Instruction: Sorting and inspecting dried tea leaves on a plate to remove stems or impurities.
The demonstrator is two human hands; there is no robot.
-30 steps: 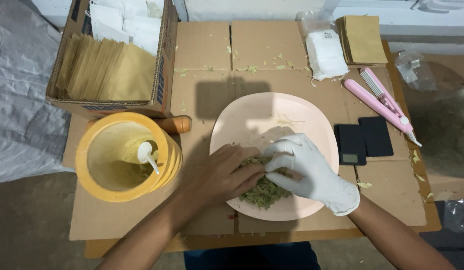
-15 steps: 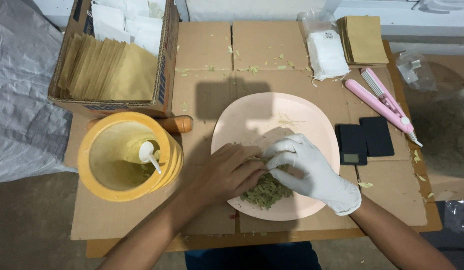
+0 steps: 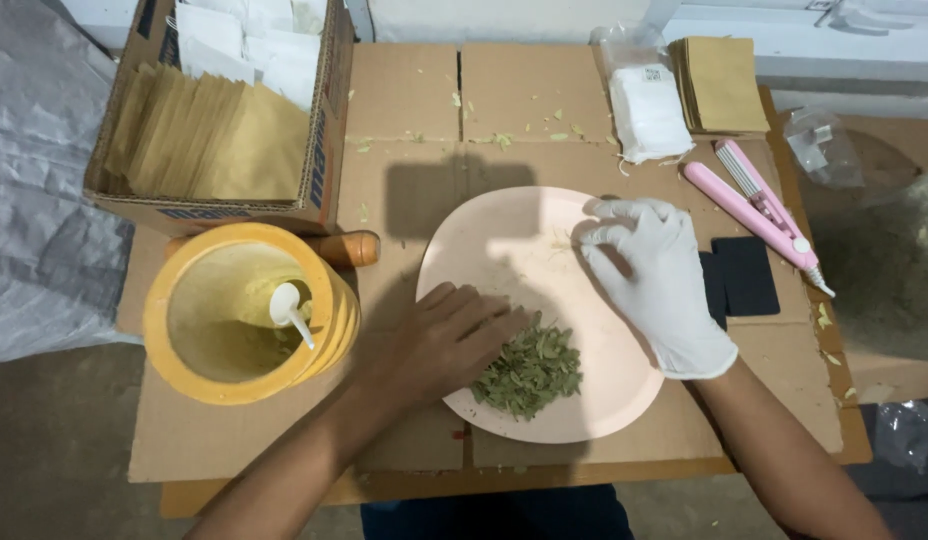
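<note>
Heap of dried green leaf fragments (image 3: 529,370): loose, flaky, olive-green, piled on near part of round pale-pink plate (image 3: 504,250), towards near rim. Plate set on flat brown cardboard sheet (image 3: 404,100).

Bare left hand (image 3: 449,340): palm down, fingers spread flat, fingertips touching left edge of heap; nothing gripped.

Right hand in white glove (image 3: 659,275): over right side of plate, apart from heap, fingertips pinched together near a few pale scraps on plate; whether anything is held between them cannot be told.

Left of plate: round yellow container (image 3: 239,315) with small white spoon (image 3: 289,310) inside. Behind: cardboard box of tan paper packets (image 3: 209,130). Right: pink handheld sealer (image 3: 759,210).
</note>
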